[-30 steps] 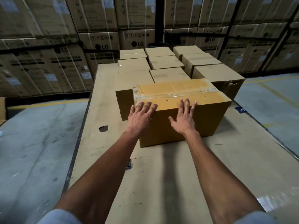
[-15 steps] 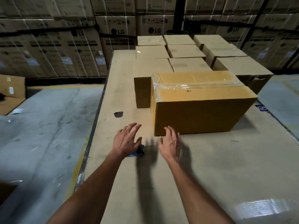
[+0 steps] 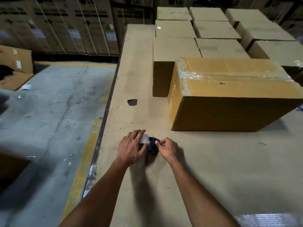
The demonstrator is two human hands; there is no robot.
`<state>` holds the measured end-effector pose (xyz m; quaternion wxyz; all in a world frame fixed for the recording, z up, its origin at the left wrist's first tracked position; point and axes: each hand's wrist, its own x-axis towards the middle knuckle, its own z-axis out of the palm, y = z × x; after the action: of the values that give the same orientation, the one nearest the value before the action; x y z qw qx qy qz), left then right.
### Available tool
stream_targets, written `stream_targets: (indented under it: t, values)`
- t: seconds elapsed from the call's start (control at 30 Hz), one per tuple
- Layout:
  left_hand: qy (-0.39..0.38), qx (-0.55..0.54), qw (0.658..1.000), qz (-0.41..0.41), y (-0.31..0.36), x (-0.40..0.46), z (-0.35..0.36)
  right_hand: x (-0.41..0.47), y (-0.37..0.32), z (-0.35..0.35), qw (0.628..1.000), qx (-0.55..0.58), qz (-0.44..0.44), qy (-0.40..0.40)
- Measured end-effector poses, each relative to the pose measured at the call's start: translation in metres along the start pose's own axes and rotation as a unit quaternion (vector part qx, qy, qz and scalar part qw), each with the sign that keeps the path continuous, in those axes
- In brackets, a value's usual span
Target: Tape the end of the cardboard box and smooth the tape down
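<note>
We see our left hand (image 3: 131,149) and right hand (image 3: 167,148) both closing their grip on the tape dispenser (image 3: 150,144) on the table (image 3: 213,169); beyond lies the taped cardboard box (image 3: 229,95), well apart.

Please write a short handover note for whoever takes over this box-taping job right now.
Left hand: laid over the tape roll on the cardboard-covered table.
Right hand: pinching at the dark blue dispenser, seemingly picking at the tape end.
Cardboard box: beyond the hands, untouched; clear tape runs along its top seam and wraps onto the left end, wrinkled there.
Done: top seam taped.
Left: lift the tape, tape the box end, smooth it down.
</note>
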<state>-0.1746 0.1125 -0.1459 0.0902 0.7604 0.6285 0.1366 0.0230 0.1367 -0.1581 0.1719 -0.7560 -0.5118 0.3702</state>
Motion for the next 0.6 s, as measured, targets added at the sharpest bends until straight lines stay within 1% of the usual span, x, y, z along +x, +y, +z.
stream_targets:
  t: [0.17, 0.37, 0.5, 0.6]
  values:
    - [0.009, -0.033, 0.999, 0.000, -0.004, 0.005, 0.010, 0.007, -0.001, -0.002, 1.000, 0.007, 0.019, 0.005]
    - [0.021, -0.059, 0.998, 0.002, -0.005, 0.004, 0.016, 0.013, 0.001, -0.007, 0.998, 0.021, 0.044, -0.026]
    - [0.019, -0.052, 0.998, -0.001, -0.008, 0.002, 0.019, 0.014, 0.004, -0.006, 0.997, 0.046, 0.055, -0.039]
    - [0.019, -0.022, 1.000, -0.002, -0.007, 0.000, 0.019, 0.013, 0.008, -0.002, 0.996, 0.064, 0.046, -0.030]
